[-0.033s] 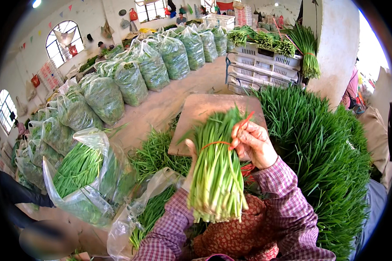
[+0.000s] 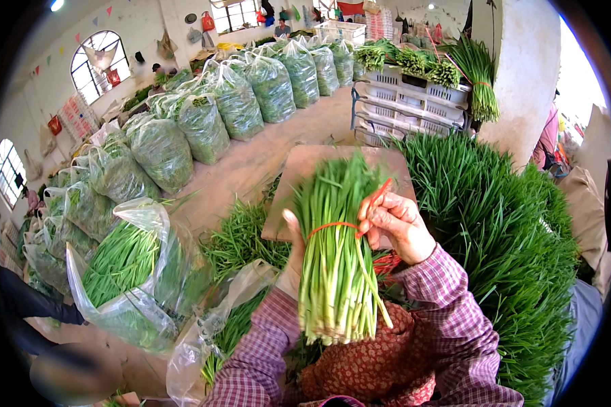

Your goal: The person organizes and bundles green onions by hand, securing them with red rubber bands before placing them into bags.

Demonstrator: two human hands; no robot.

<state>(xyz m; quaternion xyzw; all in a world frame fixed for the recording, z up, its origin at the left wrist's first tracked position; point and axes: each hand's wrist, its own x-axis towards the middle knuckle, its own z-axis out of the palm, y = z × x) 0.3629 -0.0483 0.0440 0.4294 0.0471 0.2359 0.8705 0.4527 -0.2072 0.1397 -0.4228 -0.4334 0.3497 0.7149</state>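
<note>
A thick bunch of garlic chives (image 2: 339,278) stands upright before me, green leaves up and pale cut stems down. My left hand (image 2: 293,261) is wrapped round its left side from behind; the thumb shows, while the fingers are hidden by the stems. Around the bunch's middle runs a red tie (image 2: 327,226). My right hand (image 2: 395,224) pinches the tie's end at the bunch's right side, with a red tail sticking up above the fingers. Behind the leaves lies a square brown board (image 2: 387,161).
A large heap of chives (image 2: 489,251) rises at my right. Loose chives (image 2: 244,237) and an open plastic bag (image 2: 125,271) of chives are at left. Several filled bags (image 2: 163,152) line the floor beyond. Stacked white crates (image 2: 414,102) stand by a pillar (image 2: 519,81).
The bunch has shifted slightly and turned a little more upright. My right hand has moved slightly to the right and still pinches the red tie.
</note>
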